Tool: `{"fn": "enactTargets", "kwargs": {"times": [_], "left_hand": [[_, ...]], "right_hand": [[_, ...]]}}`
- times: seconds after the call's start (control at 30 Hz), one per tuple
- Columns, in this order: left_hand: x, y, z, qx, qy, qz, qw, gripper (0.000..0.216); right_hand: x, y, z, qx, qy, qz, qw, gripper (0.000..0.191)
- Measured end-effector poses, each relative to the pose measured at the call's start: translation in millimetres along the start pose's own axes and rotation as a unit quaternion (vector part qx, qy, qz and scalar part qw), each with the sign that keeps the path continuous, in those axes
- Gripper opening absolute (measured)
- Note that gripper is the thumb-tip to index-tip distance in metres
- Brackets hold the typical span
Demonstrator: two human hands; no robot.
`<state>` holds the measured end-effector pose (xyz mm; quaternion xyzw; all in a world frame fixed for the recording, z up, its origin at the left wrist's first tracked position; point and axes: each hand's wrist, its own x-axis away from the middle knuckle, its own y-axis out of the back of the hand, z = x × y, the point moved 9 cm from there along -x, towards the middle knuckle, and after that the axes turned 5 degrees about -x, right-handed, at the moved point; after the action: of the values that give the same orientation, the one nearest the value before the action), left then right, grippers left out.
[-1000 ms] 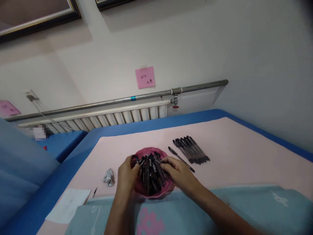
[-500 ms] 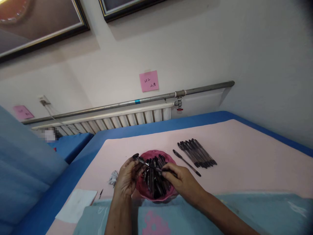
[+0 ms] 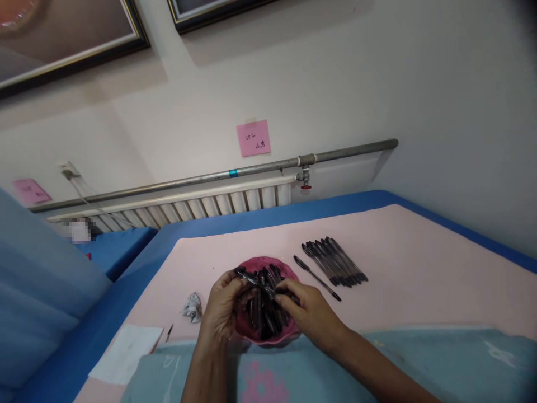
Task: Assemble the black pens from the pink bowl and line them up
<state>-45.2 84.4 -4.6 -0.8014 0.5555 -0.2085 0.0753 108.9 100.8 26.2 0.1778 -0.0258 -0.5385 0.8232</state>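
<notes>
Both hands are over a pink bowl (image 3: 293, 327) with a wavy rim, heaped with dark pens (image 3: 265, 316). A black pen (image 3: 259, 284) slants between my hands above the bowl. My left hand (image 3: 222, 308) pinches its upper left end, where a dark cap shows. On its lower right end, the fingers of my right hand (image 3: 310, 310) are closed; they hide that end. To the right of the bowl lies a single pen (image 3: 316, 278), and beyond it a neat row of several capped pens (image 3: 335, 263).
Left of the bowl sit a crumpled tissue (image 3: 192, 308), a small thin dark piece (image 3: 169, 333) and a white sheet (image 3: 126, 354). A blue-green cloth (image 3: 436, 358) covers the near edge. Behind the table are a radiator (image 3: 201, 207) and a pipe (image 3: 348, 151).
The dark cap, which stuck out at my left fingertips, now lies in line with the pen. My left fingers have closed in around that end. The view has shifted slightly.
</notes>
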Motion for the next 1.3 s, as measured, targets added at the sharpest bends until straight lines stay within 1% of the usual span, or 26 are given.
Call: {"fn": "enactTargets", "kwargs": {"times": [0.3,0.5,0.57,0.63,0.7,0.77,0.87,0.9,1.0,1.17,1.3], "left_hand": [[3,-11,6,-0.026,0.01,0.024,0.999,0.023],[5,-15,11,-0.019,0.023,0.036,0.999,0.024],[5,-16,11,-0.021,0.029,0.044,0.998,0.022],[6,-17,9,-0.019,0.029,0.052,0.998,0.023],[7,-14,6,-0.018,0.026,0.042,0.999,0.025],[7,-10,3,-0.023,0.023,0.023,0.999,0.026],[8,-7,1,-0.031,0.027,0.008,0.999,0.024],[8,-7,2,-0.034,0.03,0.008,0.999,0.023],[8,-8,3,-0.039,0.037,0.01,0.999,0.021],[8,-8,2,-0.046,0.027,0.014,0.998,0.021],[9,-8,1,-0.049,0.025,0.015,0.998,0.019]], "right_hand": [[1,-1,-2,0.011,0.002,-0.006,1.0,0.011],[4,-3,0,0.037,0.016,-0.012,0.999,0.011],[4,2,5,0.06,0.04,-0.023,0.997,0.011],[2,15,9,0.099,0.062,-0.05,0.992,0.012],[-2,37,5,0.154,0.064,-0.093,0.982,0.016],[-7,63,-4,0.223,0.046,-0.141,0.963,0.019],[-15,92,-24,0.366,-0.01,-0.158,0.917,0.023],[-17,98,-30,0.385,-0.021,-0.16,0.909,0.023],[-21,102,-40,0.418,-0.037,-0.157,0.894,0.019],[-28,93,-51,0.456,-0.053,-0.138,0.877,0.012],[-32,91,-56,0.477,-0.057,-0.125,0.868,0.011]]}}
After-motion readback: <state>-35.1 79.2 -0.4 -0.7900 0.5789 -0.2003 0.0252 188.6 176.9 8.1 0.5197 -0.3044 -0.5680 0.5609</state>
